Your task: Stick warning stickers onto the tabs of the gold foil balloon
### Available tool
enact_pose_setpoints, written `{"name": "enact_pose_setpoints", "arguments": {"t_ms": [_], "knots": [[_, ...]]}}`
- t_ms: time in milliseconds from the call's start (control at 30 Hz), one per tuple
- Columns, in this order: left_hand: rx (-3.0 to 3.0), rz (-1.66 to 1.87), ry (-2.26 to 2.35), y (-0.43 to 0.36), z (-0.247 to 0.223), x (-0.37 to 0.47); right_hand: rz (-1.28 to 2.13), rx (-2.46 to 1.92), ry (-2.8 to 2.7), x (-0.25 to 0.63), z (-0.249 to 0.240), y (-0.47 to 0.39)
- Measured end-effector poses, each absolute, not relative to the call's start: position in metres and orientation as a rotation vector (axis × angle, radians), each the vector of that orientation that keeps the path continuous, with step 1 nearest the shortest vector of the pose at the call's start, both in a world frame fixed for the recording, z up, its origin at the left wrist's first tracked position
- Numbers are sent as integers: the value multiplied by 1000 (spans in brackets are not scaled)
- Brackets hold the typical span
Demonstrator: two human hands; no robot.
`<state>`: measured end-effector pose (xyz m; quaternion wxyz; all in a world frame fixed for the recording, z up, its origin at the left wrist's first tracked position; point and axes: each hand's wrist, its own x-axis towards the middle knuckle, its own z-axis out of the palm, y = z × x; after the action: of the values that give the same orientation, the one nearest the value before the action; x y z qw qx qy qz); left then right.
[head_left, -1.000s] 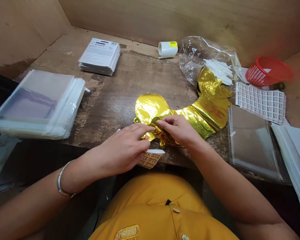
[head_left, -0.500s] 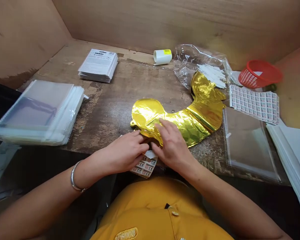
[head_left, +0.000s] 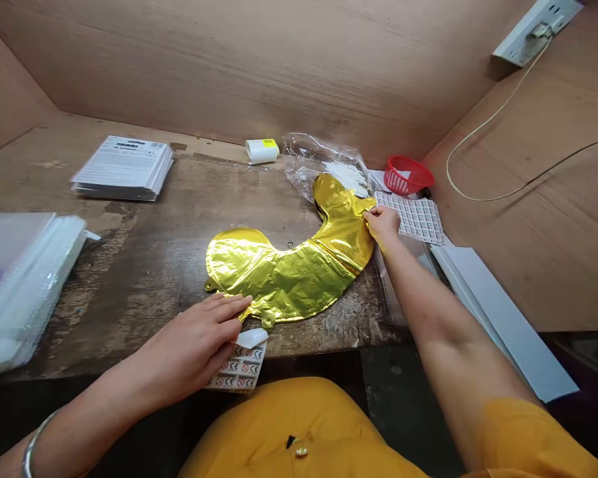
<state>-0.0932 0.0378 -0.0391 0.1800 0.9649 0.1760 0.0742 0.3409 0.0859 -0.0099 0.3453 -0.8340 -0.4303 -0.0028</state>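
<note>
A flat, shiny gold foil balloon (head_left: 299, 279) lies curved across the table, with small tabs along its edge. My left hand (head_left: 199, 345) rests with its fingers stretched over the balloon's lower left edge. Under its thumb side, a sheet of CE stickers (head_left: 244, 368) with a curled white backing corner juts past the table's front edge. At the balloon's right end, my right hand (head_left: 383, 224) pinches the foil's edge between thumb and fingers.
Clear sleeves (head_left: 24, 285) are stacked at left, printed cards (head_left: 122, 166) behind them. A white roll (head_left: 262, 151), a clear bag of white sticks (head_left: 349, 176) and a red basket (head_left: 408, 176) stand at the back. Another sticker sheet (head_left: 418, 219) and white sheets (head_left: 498, 318) lie right.
My right hand has moved from the balloon's left part to its right end and now pinches the edge. My left hand stays near the lower left edge. The view has swung right.
</note>
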Motion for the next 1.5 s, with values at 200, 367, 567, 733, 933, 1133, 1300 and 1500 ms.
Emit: {"name": "enact_pose_setpoints", "arguments": {"t_ms": [200, 367, 567, 733, 933, 1133, 1300, 1500], "knots": [[2622, 169, 497, 39, -28, -94, -194, -2082, -1248, 268, 1, 60], [2305, 202, 717, 31, -6, -91, 559, -1426, -2101, 136, 11, -27], [2101, 74, 942, 23, 4, -95, 869, -1591, -1943, 111, -3, -50], [1817, 27, 950, 26, -3, -101, 1107, -1600, -1908, 128, -5, -39], [1432, 47, 913, 22, -16, -97, 383, -1384, -2107, 110, -3, -45], [1443, 72, 895, 19, -17, -97, 393, -1394, -2132, 98, -12, -44], [1441, 94, 875, 19, -17, -96, 230, -1335, -2178, 97, -15, -47], [1380, 91, 891, 19, -22, -96, -179, -1106, -2391, 101, -21, -50]]}}
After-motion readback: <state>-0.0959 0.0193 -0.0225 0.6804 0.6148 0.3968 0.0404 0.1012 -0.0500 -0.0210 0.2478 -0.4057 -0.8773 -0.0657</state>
